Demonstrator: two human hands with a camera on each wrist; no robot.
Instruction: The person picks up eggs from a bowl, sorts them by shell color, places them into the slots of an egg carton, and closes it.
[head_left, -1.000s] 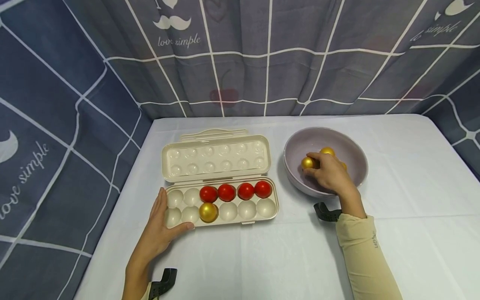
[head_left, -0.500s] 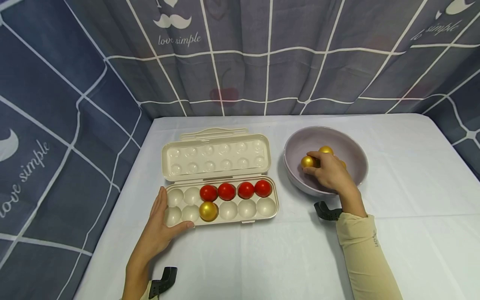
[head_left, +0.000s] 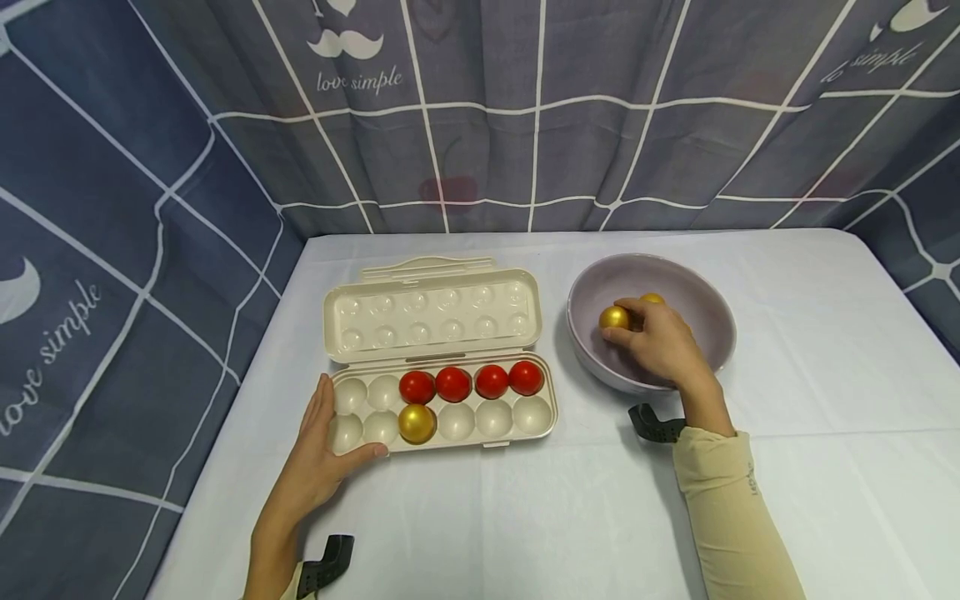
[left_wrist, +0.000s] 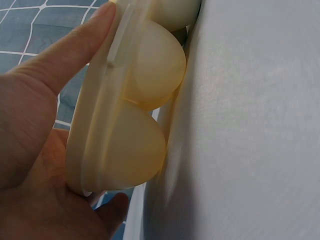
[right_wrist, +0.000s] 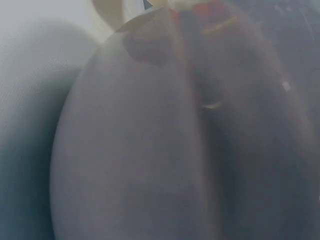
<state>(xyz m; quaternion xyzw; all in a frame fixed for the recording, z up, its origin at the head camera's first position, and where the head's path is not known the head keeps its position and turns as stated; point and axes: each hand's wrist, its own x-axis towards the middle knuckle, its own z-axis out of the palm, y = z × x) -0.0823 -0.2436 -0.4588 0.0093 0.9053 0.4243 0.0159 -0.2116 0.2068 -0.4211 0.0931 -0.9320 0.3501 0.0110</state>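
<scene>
An egg box in cream plastic lies with its lid folded back. Several red balls sit in its far row, and one gold ball in the near row. My left hand grips the box's left end, thumb along the front edge; in the left wrist view fingers reach under the rim. Inside the mauve bowl, my right hand pinches a gold ball between fingers and thumb. Another gold ball shows behind that hand, which may hide more.
A white cloth covers the table. Dark checked curtains stand behind and at both sides. In the right wrist view the bowl's outer wall fills most of the picture, blurred.
The gold ball in my right hand has shifted slightly up, with the fingers. A gold ball formerly visible right of that hand is now hidden. My left hand and the box stay put.
</scene>
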